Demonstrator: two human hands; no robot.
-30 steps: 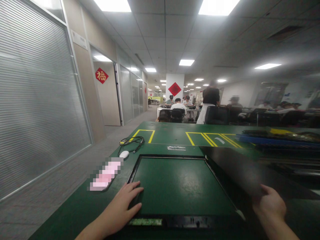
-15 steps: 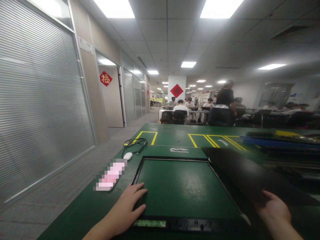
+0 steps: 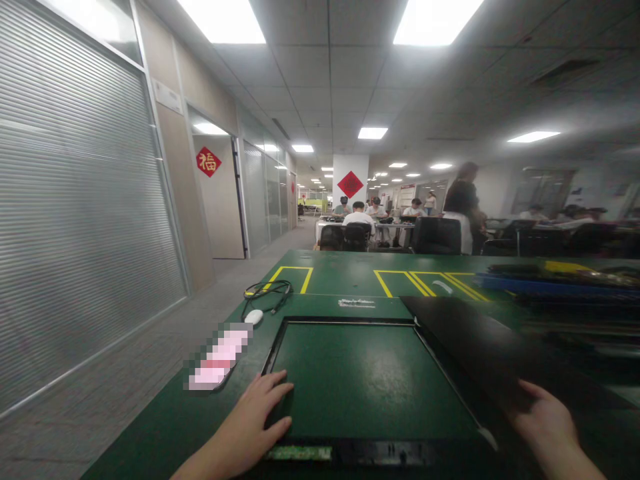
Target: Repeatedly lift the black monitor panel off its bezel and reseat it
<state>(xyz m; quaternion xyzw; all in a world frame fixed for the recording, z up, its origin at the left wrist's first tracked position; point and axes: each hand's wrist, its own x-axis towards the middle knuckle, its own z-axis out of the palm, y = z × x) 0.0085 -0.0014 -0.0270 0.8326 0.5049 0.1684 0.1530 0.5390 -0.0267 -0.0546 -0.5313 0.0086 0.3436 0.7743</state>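
A thin black rectangular frame [image 3: 350,321], perhaps a screen bezel, lies flat on the green tabletop. A strip of green circuit board [image 3: 300,453] shows along its near side. My left hand [image 3: 257,413] rests over the frame's near left corner, fingers spread and holding nothing. On the right, a large flat black panel [image 3: 465,340] overlaps or lies against the frame's right side; I cannot tell if they are joined. My right hand [image 3: 547,417] grips the panel's near edge with the thumb on top and the other fingers hidden.
A white mouse [image 3: 254,317], a coiled black cable [image 3: 270,293] and a blurred-out pink item [image 3: 220,357] lie at the left. Dark parts stand stacked around a blue tray [image 3: 540,285] at far right. Yellow tape [image 3: 393,272] marks the green table [image 3: 345,263]. People sit beyond.
My hands, the frame and the panel keep nearly the same places. The view has shifted slightly, and a standing person in the background has moved a little to the right.
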